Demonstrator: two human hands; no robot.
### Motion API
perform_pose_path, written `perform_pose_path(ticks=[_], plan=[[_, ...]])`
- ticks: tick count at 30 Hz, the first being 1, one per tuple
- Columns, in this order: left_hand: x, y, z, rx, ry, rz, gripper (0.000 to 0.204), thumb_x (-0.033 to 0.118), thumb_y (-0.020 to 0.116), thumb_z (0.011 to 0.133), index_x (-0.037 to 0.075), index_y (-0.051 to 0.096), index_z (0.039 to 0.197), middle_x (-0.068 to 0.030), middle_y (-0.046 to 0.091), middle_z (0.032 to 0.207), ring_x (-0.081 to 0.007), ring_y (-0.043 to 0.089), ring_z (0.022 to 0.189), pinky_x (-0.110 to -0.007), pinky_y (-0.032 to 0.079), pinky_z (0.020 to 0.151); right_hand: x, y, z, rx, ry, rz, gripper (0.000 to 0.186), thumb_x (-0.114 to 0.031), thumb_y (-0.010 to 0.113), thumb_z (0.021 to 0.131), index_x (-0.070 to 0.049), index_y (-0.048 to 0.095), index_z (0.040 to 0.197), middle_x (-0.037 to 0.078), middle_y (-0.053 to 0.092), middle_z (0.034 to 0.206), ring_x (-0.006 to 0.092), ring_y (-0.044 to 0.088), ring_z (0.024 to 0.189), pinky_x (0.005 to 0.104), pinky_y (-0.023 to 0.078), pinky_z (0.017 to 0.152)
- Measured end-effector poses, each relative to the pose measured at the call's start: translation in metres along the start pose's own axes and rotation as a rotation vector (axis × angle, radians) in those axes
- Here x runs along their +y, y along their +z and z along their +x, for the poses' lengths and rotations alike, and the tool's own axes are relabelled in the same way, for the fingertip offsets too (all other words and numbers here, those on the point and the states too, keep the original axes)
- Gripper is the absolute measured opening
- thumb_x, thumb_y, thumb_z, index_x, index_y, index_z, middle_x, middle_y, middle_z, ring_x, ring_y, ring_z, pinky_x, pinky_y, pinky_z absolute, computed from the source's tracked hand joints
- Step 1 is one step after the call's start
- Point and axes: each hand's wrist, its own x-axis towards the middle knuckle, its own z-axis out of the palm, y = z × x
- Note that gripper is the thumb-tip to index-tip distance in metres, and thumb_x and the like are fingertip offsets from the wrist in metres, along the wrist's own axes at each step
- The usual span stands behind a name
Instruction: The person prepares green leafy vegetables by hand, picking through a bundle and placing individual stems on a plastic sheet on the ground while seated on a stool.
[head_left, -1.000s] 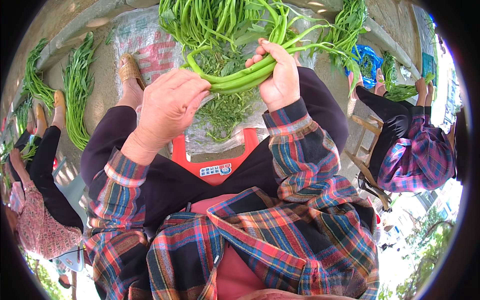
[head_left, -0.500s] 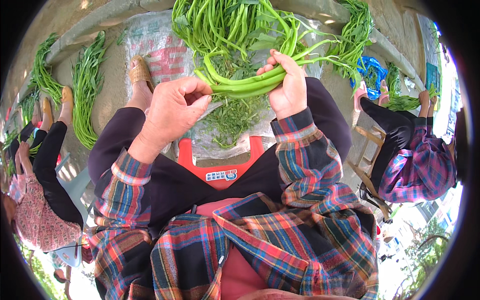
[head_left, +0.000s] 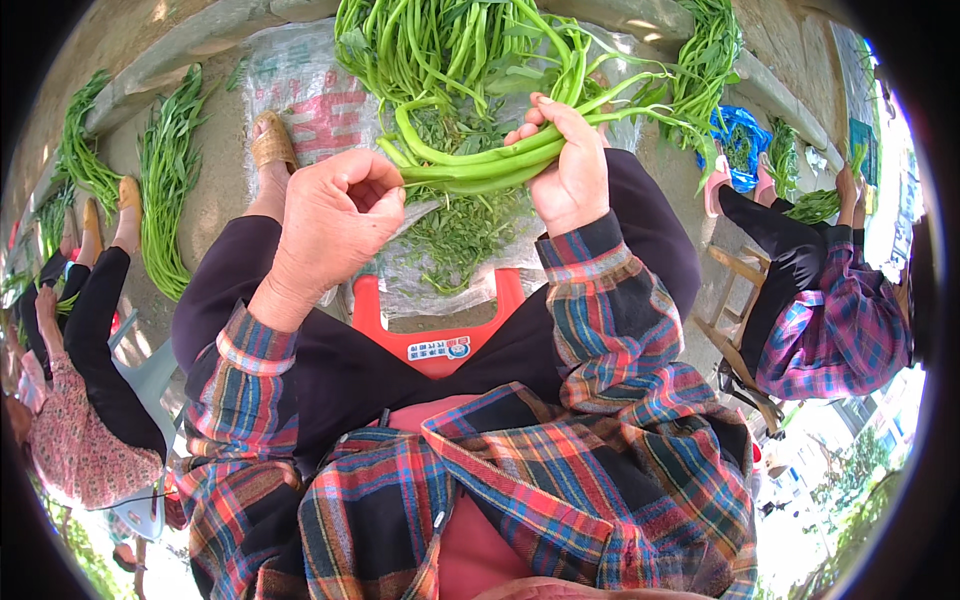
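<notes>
My right hand (head_left: 565, 165) is wrapped round a bundle of long green vegetable stalks (head_left: 478, 172), thick ends toward the left and thin leafy tips rising behind it. My left hand (head_left: 335, 215) has its curled fingers at the bundle's left end, pinching stalk ends, with the thumb lower; what exactly sits between its fingertips is partly hidden. Beyond the bundle lies a heap of uncut stalks (head_left: 425, 45). Picked leaves (head_left: 450, 250) lie on a translucent plastic sheet (head_left: 310, 90) between my knees, and a red plastic seat (head_left: 435, 355) shows between my thighs.
Seated co-workers are at both sides, one in a floral top (head_left: 90, 430), one in purple plaid (head_left: 830, 340) on a wooden chair (head_left: 725, 310). More green bundles (head_left: 165, 200) lie at the left. A blue bag (head_left: 745, 125) is at the right; a concrete kerb (head_left: 200, 35) runs behind.
My left thumb has come away from the stalks, and that hand's fingers have loosened a little at the bundle's end. My right hand still holds the bundle, slightly shifted in view.
</notes>
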Motion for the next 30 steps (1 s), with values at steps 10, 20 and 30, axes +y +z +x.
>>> perform_pose_path(ticks=[10,20,30], plan=[[0.017,-0.009,-0.001,-0.153,0.103,0.009,0.009,-0.001,0.062,0.070,0.004,0.057,0.076,-0.0006,0.054,0.069,-0.0082,0.051,0.063,-0.022,0.041,0.058,-0.003,-0.003,0.003,0.007,-0.001,0.007,0.015,-0.009,0.055,0.082,0.000,0.055,0.094,0.005,0.052,0.072,0.0169,0.051,0.062,0.0360,0.047,0.062],[0.013,0.012,-0.012,-0.224,-0.173,-0.039,0.020,0.017,0.068,0.077,-0.001,0.061,0.082,-0.0027,0.061,0.070,-0.0084,0.055,0.060,-0.023,0.044,0.056,0.002,0.001,0.004,0.032,-0.022,-0.037,0.014,-0.009,0.055,0.082,0.000,0.055,0.093,0.004,0.052,0.072,0.0165,0.051,0.062,0.0356,0.047,0.061],[-0.001,0.023,-0.006,-0.169,-0.426,-0.487,0.007,0.010,0.064,0.079,0.004,0.061,0.080,-0.0016,0.061,0.067,-0.0041,0.051,0.053,-0.017,0.039,0.049,0.000,0.001,0.001,0.028,-0.021,-0.033,0.014,-0.008,0.056,0.081,0.000,0.056,0.092,0.004,0.052,0.072,0.0165,0.052,0.061,0.0354,0.048,0.060]])
